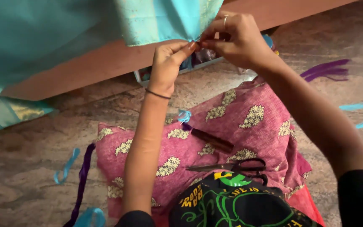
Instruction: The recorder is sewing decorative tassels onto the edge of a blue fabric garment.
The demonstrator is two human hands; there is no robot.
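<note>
Near the top centre of the frame, the left hand (167, 65) and right hand (232, 38) both pinch the lower edge of a turquoise cloth (164, 19) hanging off a wooden ledge (101, 63). Lower down, black-handled scissors (236, 166) lie on a pink flowered cushion (248, 122), with purple ribbon (82, 178) at lower left.

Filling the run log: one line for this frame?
left hand: pinching turquoise fabric edge | right hand: pinching same spot | scissors: idle on pink floral cloth
</note>
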